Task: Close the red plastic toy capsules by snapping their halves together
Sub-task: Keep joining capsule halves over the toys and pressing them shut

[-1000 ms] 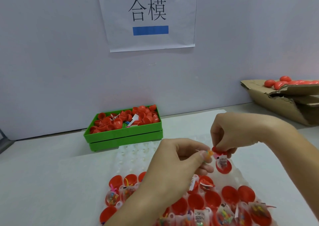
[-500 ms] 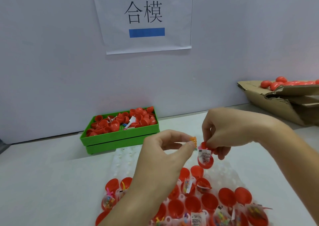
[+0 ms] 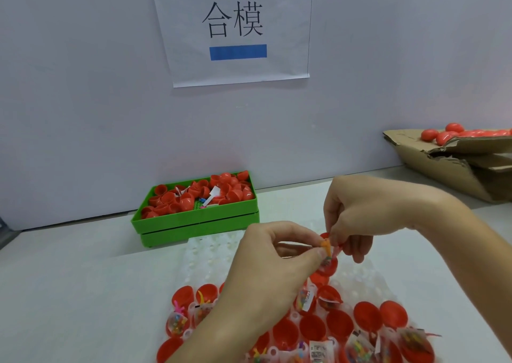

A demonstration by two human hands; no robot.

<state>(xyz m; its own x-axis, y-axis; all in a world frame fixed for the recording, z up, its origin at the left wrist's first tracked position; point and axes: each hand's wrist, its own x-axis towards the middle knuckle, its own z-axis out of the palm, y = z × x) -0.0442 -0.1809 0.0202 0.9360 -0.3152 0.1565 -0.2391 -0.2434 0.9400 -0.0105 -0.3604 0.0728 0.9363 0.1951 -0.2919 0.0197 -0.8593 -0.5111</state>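
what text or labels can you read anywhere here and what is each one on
"合模": large black characters on the white paper sheet stuck to the wall, above a plain blue bar that carries no text.
Small printed labels on the toy packets in the red capsule halves: too small and blurred to read.
White slip in the green tray: no legible print.
Cardboard box: no text visible.

pale wall (image 3: 83, 99), paper sign (image 3: 235, 30), white table (image 3: 69, 279)

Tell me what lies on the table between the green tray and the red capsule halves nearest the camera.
In the head view, between the green tray and the red capsule halves lie the empty dimples of the clear blister sheet, with the left hand over part of it.
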